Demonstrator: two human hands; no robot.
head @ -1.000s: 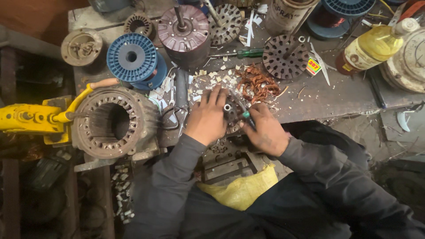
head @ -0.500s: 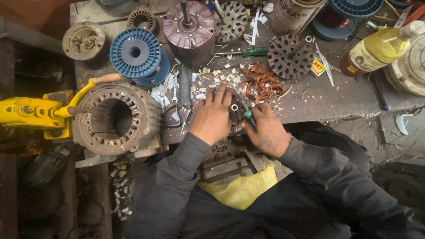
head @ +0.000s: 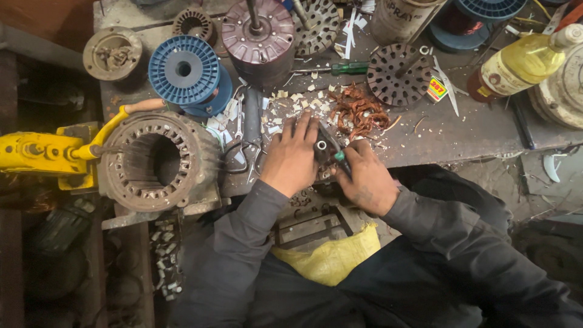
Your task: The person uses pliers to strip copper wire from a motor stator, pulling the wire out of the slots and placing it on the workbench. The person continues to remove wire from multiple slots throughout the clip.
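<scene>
A small dark metal part [head: 322, 147] with a pale round bore sits at the near edge of the workbench [head: 473, 130], mostly hidden between the two hands, so its full shape cannot be made out. The left hand [head: 290, 159] lies flat over its left side, fingers spread and pressing down. The right hand [head: 365, 179] is curled around a slim tool with a green handle [head: 341, 159], whose tip is lost against the part. Just beyond the fingers lies a tangle of reddish copper wire [head: 358, 112] amid pale paper-like scraps. Farther left stands a large rusty stator [head: 159, 161], a ribbed iron ring with slotted inner teeth, and beside it a yellow machine body [head: 36, 152], cut off by the frame edge. Behind are a blue plastic spool [head: 184, 68], a maroon rotor [head: 258, 30] with an upright shaft, a perforated dark disc [head: 398, 73], a green-handled screwdriver [head: 337, 68] and a bottle of yellow liquid [head: 525, 61]. A crumpled yellow bag [head: 334, 258] rests on the person's lap, below the bench.
</scene>
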